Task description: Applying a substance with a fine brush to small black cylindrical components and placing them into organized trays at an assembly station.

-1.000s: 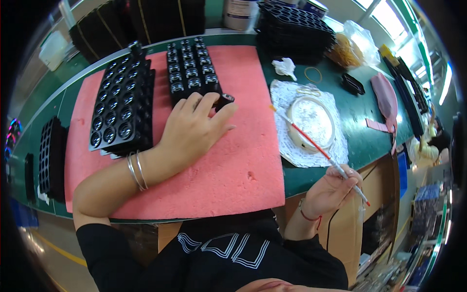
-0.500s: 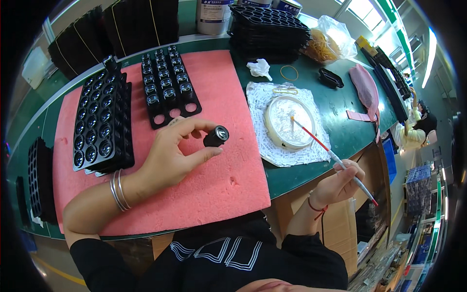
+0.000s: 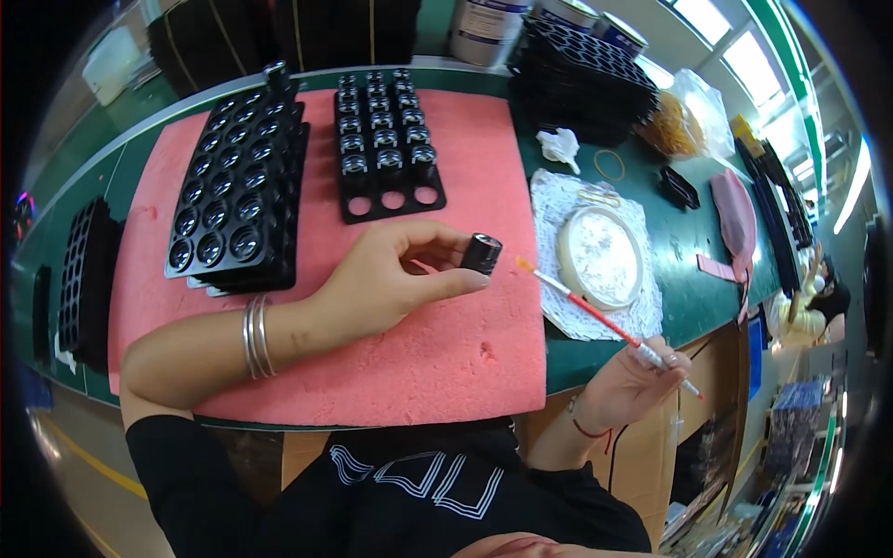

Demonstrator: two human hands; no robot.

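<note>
On the pink mat [image 3: 409,363], toward its far side, sits a black tray [image 3: 376,206] with glassy-topped black cylinders standing in three columns; its nearest row of round holes shows pink through. On the mat's left part, a stack of black trays [image 3: 284,251] carries shiny, round, lens-like pieces in its moulded cups, and one upright cylinder [image 3: 276,76] rises at the far end.

Just beyond the mat's right edge, a shallow round dish [image 3: 566,265] with a pale rim holds something whitish and glossy. It rests on wrinkled white paper [image 3: 547,200]. Farther out past the mat's far right corner, a clear, crinkled plastic bag [image 3: 714,104] holds tan rubber bands [image 3: 672,127], near a pile of black, hole-studded trays [image 3: 595,84].

The mat is foam, matte and slightly pitted; the desk [image 3: 688,298] under it is smooth green. Over the mat's right part, the left hand [image 3: 395,279] has its grip clamped on a short, glossy black cylinder [image 3: 482,253], between thumb and fingers. Off the mat's near right corner, the right hand [image 3: 637,381] has its grip closed around a slim brush [image 3: 600,319], red and whitish, its yellowish bristles above the mat's right edge, apart from the held cylinder.
</note>
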